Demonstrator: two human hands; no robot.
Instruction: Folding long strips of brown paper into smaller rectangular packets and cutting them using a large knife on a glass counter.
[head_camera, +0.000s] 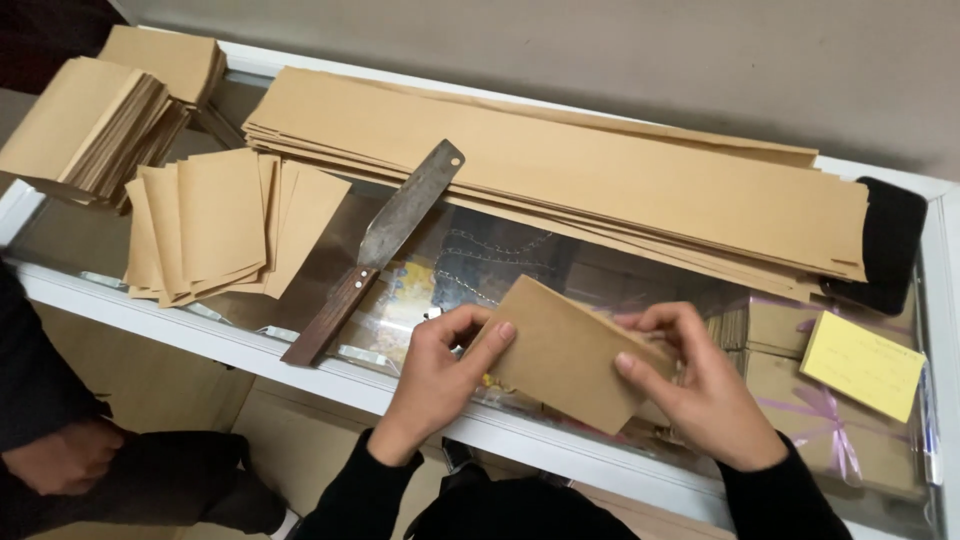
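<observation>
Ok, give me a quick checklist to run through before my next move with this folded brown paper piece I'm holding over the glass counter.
1. Both hands on the folded brown paper piece: ok, left hand and right hand grip opposite ends.
2. Long metal blade with dark wooden handle away from the hands: ok, it lies flat on the glass counter, apart from the left hand.
3. Fanned pile of brown paper pieces: ok, resting on the counter.
4. Long brown paper strips: ok, stacked at the back.
5. Crease sharpness: cannot tell.
6. Yellow note: ok, away from the hands.
</observation>
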